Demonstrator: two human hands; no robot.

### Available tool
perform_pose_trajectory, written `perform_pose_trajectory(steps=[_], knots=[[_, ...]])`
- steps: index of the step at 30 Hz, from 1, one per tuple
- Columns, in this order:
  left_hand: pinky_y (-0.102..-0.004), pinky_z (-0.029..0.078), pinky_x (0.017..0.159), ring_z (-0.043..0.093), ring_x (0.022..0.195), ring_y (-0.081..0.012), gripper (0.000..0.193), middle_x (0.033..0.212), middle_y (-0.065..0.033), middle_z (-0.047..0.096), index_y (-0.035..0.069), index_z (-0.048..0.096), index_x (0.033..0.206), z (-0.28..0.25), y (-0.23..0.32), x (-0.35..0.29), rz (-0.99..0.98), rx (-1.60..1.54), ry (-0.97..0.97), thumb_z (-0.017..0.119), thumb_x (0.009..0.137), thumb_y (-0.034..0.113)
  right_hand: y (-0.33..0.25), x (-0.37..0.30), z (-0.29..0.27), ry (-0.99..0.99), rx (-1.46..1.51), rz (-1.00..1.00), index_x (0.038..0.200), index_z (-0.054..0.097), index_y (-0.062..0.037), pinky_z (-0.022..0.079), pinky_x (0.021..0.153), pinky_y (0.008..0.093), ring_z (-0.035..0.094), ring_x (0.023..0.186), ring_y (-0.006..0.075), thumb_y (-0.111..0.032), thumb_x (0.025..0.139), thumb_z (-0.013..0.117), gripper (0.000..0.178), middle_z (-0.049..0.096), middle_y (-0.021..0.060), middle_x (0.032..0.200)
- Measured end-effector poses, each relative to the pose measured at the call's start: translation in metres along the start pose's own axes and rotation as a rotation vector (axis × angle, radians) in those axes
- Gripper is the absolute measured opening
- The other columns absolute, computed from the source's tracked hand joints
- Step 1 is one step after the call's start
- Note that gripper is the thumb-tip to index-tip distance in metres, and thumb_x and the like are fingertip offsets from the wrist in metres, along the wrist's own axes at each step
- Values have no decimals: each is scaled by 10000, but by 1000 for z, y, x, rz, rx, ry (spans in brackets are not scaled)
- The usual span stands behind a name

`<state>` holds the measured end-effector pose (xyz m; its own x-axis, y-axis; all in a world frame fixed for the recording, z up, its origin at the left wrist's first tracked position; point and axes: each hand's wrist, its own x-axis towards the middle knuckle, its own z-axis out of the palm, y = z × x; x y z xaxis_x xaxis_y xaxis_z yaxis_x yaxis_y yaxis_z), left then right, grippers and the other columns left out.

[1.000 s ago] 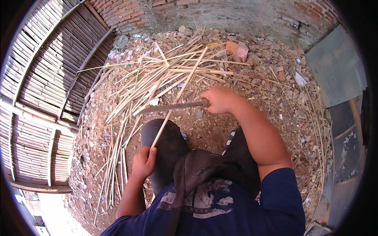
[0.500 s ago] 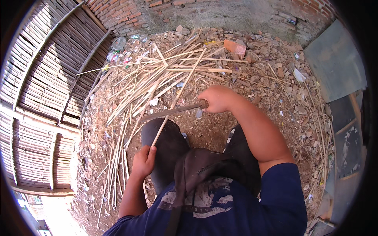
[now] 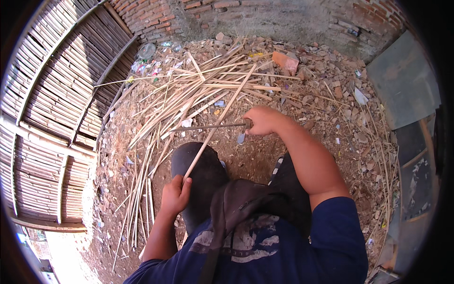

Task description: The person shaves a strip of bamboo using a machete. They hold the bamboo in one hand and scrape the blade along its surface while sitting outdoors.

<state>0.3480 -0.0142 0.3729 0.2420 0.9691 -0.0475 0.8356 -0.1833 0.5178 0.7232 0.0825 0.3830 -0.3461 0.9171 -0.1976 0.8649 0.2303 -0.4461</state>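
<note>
Near my left knee, my left hand (image 3: pixel 176 194) is closed round the lower end of a long bamboo strip (image 3: pixel 204 145). The strip slants up and away to the right, its far end over a heap of similar strips (image 3: pixel 182 99). My right hand (image 3: pixel 261 121) grips the handle of a long-bladed knife (image 3: pixel 213 126), in front of my knees. The blade points left and crosses the bamboo strip about midway, seen nearly edge-on, and seems to touch it. My fingers partly hide the knife's handle.
A slatted bamboo wall (image 3: pixel 52 118) stands on the left, a brick wall (image 3: pixel 265 23) at the back. Grey sheet panels (image 3: pixel 403 78) lean on the right. Rubble, litter and an orange brick block (image 3: pixel 285 61) lie beyond the heap. More thin strips (image 3: pixel 137 203) lie left of my leg.
The knife blade has moved up along the strip, away from me, and turned from showing its flat side to nearly edge-on. My left hand keeps its hold, almost unmoved.
</note>
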Motion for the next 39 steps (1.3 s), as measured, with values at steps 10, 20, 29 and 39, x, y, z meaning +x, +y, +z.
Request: perform_pose_trajectory(steps=[10,20,29,39], knots=[[-515,446,628,607,706,-480,450,705,-268,593,-17,539,810,-8,3,7,-45,-62,-37,552,1020,380,-30,-1,2,-18,-147,-35,950,721,-107,547,767,488,701,919,351,-146,725,694,230,712,173,925],[-501,446,630,598,685,-460,435,695,-253,584,-16,541,820,-6,-4,6,-20,-99,-19,558,1019,370,13,2,-8,79,-42,173,931,708,-81,542,787,485,682,914,372,-141,739,670,205,698,162,900],[-486,447,617,597,677,-451,363,688,-246,582,-14,550,823,-10,-4,2,27,-61,-55,578,1001,302,51,10,-5,204,162,242,964,710,-58,542,783,467,690,909,358,-189,725,705,272,709,175,923],[-466,443,602,600,646,-400,354,679,-229,586,-12,553,811,-14,-6,8,20,-70,-113,584,999,287,-12,8,7,-8,-83,-35,1036,731,-99,543,780,460,698,903,340,-188,756,708,295,718,172,948]])
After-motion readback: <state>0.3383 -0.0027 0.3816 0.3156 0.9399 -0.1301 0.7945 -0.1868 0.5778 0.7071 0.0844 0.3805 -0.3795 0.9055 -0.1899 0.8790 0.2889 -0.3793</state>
